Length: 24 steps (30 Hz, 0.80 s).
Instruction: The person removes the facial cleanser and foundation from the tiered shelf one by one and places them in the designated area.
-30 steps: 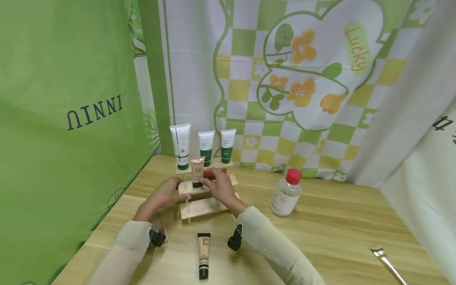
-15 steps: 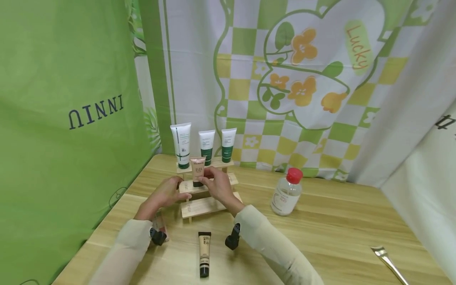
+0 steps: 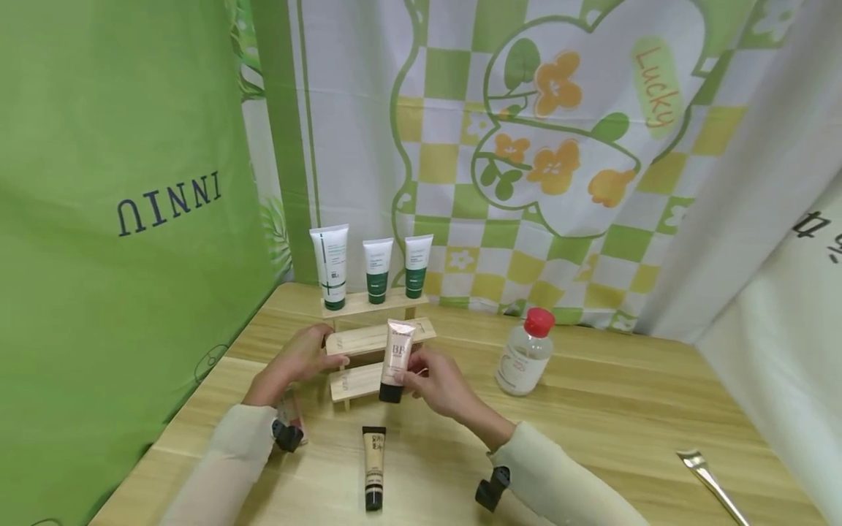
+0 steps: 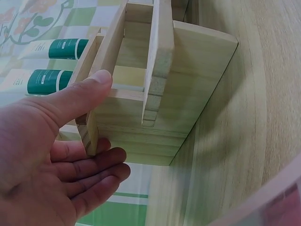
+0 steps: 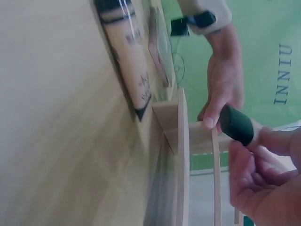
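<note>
My right hand (image 3: 442, 383) pinches a pink BB cream tube (image 3: 397, 354) with a black cap. The tube tilts slightly, cap down, in front of the tiered wooden stand (image 3: 362, 338); the right wrist view shows its dark cap (image 5: 236, 125) between thumb and fingers. My left hand (image 3: 299, 358) holds the left end of the stand's middle tier. In the left wrist view its thumb (image 4: 96, 84) lies on the shelf and its fingers curl below the board. Three white-and-green tubes, one a tall tube (image 3: 331, 267), stand upright on the top tier.
A beige tube (image 3: 374, 467) with black ends lies on the table before the stand. A flat pinkish item (image 3: 294, 416) is partly hidden by the left wrist. To the right are a red-capped clear bottle (image 3: 525, 358) and a metal tool (image 3: 710, 482). Curtains hang behind.
The BB cream tube has come off the stand's middle tier. My right hand has carried it right and nearer to me. My left hand keeps its place on the stand.
</note>
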Available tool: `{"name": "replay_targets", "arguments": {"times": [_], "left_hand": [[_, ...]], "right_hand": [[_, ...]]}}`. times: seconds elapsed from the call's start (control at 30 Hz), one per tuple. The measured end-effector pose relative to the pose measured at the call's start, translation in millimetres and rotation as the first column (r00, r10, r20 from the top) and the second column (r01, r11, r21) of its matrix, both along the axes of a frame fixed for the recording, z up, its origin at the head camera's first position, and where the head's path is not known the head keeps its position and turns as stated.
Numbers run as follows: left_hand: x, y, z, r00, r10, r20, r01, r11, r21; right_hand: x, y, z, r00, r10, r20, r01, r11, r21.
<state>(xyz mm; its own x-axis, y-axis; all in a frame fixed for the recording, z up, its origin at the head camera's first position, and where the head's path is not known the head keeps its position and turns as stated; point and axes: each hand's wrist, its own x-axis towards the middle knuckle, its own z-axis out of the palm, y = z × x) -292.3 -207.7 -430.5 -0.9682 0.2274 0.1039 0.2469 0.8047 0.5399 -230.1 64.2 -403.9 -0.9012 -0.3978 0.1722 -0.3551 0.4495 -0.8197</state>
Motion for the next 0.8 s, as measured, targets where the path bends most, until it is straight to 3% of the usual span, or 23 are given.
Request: {"name": "replay_targets", "arguments": {"times": [0.27,0.6,0.8], "left_hand": [[2.7,-1,4.1,1.000,-0.015,0.009,0.015,1.000,-0.006],[3.6,0,6.5,1.000,-0.025,-0.001,0.025,0.999,-0.023],[2.3,0,5.4,0.999,-0.033,0.008,0.033,0.999,0.000]], "right_hand": [[35.1,26,-21.1,0.989,0.071,0.132,-0.090,0.986,0.142],[56.8,25,-43.8,0.916,0.069,0.395,-0.092,0.995,0.038],[60.1,23,-53.0,0.885,0.076,0.459,-0.067,0.997,-0.035]]}}
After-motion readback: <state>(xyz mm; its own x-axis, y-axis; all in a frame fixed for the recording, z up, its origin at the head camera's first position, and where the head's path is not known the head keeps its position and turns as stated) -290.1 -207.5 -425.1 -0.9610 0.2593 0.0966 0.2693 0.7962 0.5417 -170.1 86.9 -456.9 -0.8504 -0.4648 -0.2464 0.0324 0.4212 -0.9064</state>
